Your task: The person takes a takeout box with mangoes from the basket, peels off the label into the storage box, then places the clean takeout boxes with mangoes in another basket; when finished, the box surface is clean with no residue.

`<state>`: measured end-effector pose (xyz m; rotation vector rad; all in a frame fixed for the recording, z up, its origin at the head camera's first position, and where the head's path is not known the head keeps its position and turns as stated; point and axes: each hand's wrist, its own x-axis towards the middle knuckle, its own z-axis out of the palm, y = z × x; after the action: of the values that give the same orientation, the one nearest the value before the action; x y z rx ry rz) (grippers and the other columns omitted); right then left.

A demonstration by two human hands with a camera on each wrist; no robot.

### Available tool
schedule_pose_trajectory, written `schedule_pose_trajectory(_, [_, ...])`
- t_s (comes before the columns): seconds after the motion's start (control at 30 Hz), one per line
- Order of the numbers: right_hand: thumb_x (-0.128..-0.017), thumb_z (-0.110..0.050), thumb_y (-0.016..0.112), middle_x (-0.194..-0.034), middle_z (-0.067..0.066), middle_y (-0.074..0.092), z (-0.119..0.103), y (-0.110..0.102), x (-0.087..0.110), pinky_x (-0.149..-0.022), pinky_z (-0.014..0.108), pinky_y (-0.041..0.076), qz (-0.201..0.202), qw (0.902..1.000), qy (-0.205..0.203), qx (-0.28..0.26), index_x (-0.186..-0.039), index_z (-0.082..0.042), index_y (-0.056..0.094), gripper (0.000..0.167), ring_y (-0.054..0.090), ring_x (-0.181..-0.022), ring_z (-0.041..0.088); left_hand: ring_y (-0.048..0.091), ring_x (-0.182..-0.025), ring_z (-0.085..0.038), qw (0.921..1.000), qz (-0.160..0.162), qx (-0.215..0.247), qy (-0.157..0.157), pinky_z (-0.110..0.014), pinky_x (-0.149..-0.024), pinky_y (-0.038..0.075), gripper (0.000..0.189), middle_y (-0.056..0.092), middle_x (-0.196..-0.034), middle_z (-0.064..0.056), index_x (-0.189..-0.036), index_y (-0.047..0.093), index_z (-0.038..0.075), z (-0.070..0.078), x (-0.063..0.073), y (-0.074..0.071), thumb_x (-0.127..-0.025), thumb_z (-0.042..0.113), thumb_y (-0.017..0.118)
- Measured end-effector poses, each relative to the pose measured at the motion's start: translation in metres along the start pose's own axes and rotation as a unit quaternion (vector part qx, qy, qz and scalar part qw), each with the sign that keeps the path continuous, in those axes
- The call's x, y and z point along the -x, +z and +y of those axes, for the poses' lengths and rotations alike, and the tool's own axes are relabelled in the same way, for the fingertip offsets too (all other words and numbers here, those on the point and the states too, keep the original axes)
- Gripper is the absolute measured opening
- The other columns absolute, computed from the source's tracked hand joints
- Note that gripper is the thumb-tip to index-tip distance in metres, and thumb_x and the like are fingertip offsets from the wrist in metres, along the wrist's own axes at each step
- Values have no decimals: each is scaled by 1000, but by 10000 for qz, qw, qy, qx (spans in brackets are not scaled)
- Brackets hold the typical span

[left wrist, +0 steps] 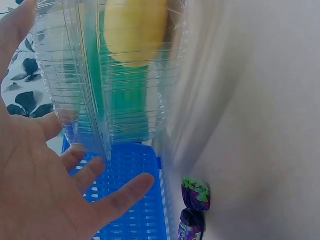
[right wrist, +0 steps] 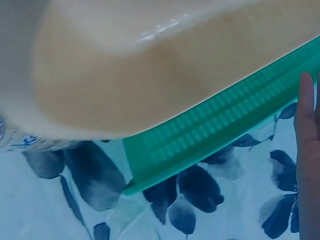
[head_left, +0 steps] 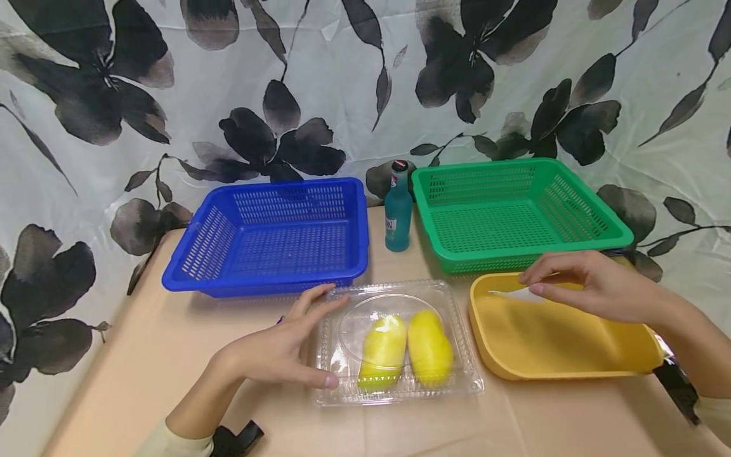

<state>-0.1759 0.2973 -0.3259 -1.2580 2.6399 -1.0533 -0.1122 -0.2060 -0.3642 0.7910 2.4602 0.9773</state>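
A clear plastic clamshell box (head_left: pixel 394 400) lies on the table with two yellow mangoes (head_left: pixel 384 352) inside, seen through its lid. My left hand (head_left: pixel 280 352) is at the box's left side, fingers and thumb spread, fingertips right at the edge. In the left wrist view the spread fingers lie beside the box's ridged wall (left wrist: pixel 130 100). Over the yellow tray (head_left: pixel 548 346), my right hand (head_left: pixel 594 289) pinches a thin white piece (head_left: pixel 520 294) between thumb and fingers. Only part of the right hand shows at the edge of the right wrist view.
A blue basket (head_left: pixel 297 244) stands behind on the left, a green basket (head_left: pixel 485 222) behind on the right. Between them stands a blue-green bottle (head_left: pixel 398 219) with a dark cap. Shiny purple and green packets (left wrist: pixel 196 194) lie near the blue basket. Flowered cloth (head_left: pixel 365 76) hangs behind the table.
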Motion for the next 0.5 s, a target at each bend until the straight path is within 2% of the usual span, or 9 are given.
schedule_pose_trajectory(0.1, [-88,6,75,-109,-7,72,8,-4,3,-83,14,54,-110,9997,-103,170,-110,-25,74,37,65,-99,6,0,-157,-36,10000,-19,-15,-12,-73,-116,21,111,-7,-170,-1,-164,20,35,1,-1,0,-77,57,85])
schedule_pose_trajectory(0.2, [-87,3,77,-102,-12,73,15,-8,7,-78,13,52,-188,9991,-39,389,-107,-27,75,36,65,-90,5,0,-157,-36,10000,-14,-23,13,-73,-116,22,112,-7,-170,0,-164,20,34,1,-2,0,-77,56,85])
schedule_pose_trajectory(0.5, [-90,-4,77,-89,-14,72,34,-15,20,-60,19,49,-300,9942,604,834,-99,-28,77,26,58,-74,2,-1,-157,-37,10000,23,-11,19,-75,-115,19,113,-8,-170,0,-165,19,33,0,0,1,-77,55,86])
